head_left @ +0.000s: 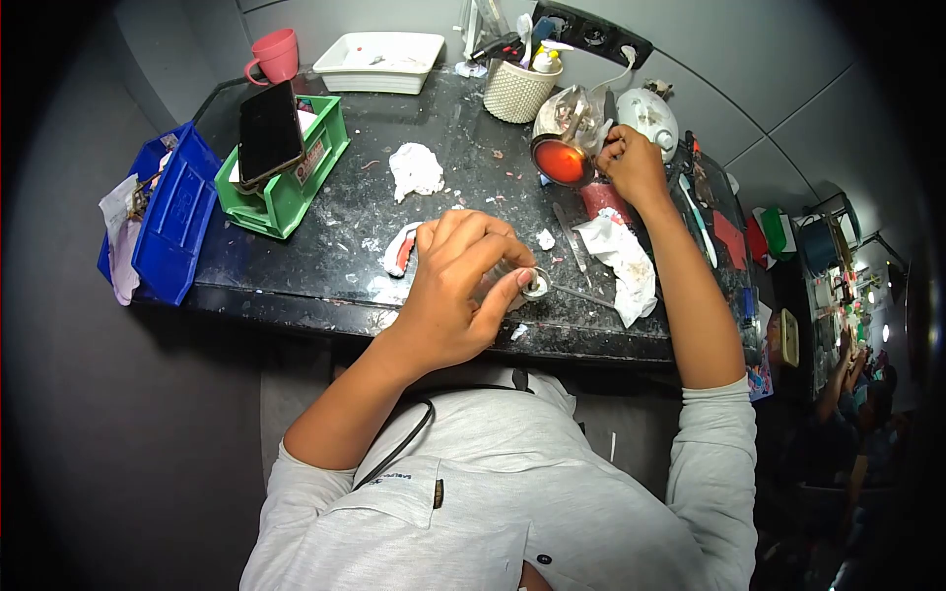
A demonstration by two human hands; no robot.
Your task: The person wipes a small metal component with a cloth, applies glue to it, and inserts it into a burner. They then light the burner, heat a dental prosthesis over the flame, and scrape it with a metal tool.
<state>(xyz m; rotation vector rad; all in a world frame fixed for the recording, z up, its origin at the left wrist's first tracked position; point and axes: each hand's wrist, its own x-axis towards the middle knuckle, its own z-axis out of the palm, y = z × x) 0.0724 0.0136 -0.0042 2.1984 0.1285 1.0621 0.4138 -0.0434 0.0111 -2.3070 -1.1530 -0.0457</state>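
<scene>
My left hand (458,281) is closed over the front of the black worktop, thumb and fingers around a small, pale, round-ended thing (535,285) with a shiny rim. Most of that thing is hidden by the fingers. Farther back on the right, my right hand (631,163) has its fingers bent together beside a dark-rimmed round thing with a bright orange face (562,161). What those fingers hold, if anything, I cannot make out. A red and white piece (401,250) lies just left of my left hand. Below my right hand are a crumpled white cloth (623,264) and a slim metal tool (570,236).
Left stand a green bin (330,163) with a phone (270,135) on it and a blue bin (177,227). Behind are a pink mug (275,56), a white tray (378,84) and a woven cup (520,94). A toothbrush (698,221) lies right.
</scene>
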